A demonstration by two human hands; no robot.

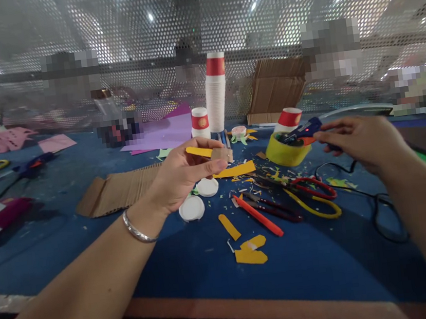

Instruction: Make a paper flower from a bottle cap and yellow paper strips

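Over the middle of the table, my left hand [184,176] pinches a small piece of cardboard [222,155] with a yellow paper strip [198,152] sticking out to its left. To the right, my right hand [368,143] has its fingers closed on a dark blue glue gun [307,128] with an orange part and a small red light. The gun's front end lies over a wide yellow tape roll [288,153], and its tip is hard to make out. Below my left hand lie a longer yellow paper strip [237,169] and two white round lids [191,208].
Scissors [319,203], pliers [273,208] and a red marker [259,216] lie among paper scraps. A tall stack of paper cups [216,97] stands behind. A black cable [377,212] loops at right; corrugated cardboard [119,189] lies left. People sit beyond a perforated metal screen [135,34].
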